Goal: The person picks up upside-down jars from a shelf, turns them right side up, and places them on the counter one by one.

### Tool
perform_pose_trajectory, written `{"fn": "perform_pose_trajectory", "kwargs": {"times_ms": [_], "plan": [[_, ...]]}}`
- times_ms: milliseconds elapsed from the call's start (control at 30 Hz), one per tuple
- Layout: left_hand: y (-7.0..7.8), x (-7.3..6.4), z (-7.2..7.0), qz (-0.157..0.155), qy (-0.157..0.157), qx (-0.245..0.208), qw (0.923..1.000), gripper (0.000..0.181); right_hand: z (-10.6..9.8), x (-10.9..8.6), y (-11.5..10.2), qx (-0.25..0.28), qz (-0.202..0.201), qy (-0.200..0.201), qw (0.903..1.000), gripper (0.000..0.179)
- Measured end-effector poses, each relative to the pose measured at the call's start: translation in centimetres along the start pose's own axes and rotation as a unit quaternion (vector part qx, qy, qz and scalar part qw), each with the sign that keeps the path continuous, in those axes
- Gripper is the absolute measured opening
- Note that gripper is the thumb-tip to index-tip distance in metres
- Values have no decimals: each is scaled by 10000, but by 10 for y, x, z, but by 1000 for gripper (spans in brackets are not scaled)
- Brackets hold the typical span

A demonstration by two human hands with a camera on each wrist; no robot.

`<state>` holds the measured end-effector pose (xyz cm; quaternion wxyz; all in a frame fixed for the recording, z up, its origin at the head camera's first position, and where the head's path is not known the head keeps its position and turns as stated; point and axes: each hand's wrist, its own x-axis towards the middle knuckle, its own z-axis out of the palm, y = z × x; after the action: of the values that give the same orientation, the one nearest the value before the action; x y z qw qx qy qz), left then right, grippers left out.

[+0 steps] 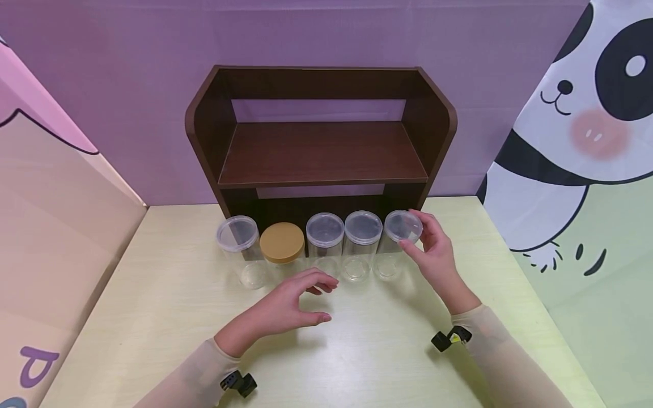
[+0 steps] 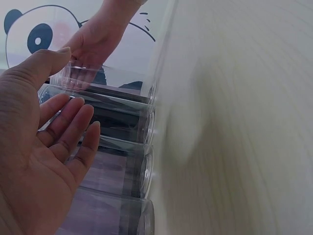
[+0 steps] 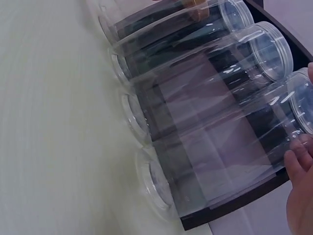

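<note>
Several clear jars stand side by side in a row on the table. The rightmost jar (image 1: 389, 263) has a clear lid (image 1: 403, 226), and my right hand (image 1: 437, 262) grips it near the top, thumb in front and fingers at the far side. In the right wrist view, only part of this hand (image 3: 301, 181) shows, beside the lid end. My left hand (image 1: 285, 303) hovers before the middle of the row, holding nothing, its fingers loosely bent and thumb apart. The left wrist view shows its palm (image 2: 36, 181) close to the jars. A tan-lidded jar (image 1: 282, 242) is second from left.
Behind the jars stands a dark brown two-tier shelf (image 1: 323, 150). The leftmost clear-lidded jar (image 1: 238, 233) is by its left side panel. The pale wooden table (image 1: 377, 362) meets a purple backdrop (image 1: 321, 34) and printed side panels, with a panda (image 1: 607, 96) at right.
</note>
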<state>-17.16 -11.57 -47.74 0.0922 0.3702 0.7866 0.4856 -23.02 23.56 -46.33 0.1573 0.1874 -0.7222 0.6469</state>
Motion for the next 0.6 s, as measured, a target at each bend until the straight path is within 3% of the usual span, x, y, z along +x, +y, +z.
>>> {"fn": "perform_pose_trajectory", "kwargs": {"times_ms": [600], "plan": [[3, -2, -2, -75, 23, 44, 10000, 54, 1, -3, -1, -118, 151, 35, 9998, 63]]}}
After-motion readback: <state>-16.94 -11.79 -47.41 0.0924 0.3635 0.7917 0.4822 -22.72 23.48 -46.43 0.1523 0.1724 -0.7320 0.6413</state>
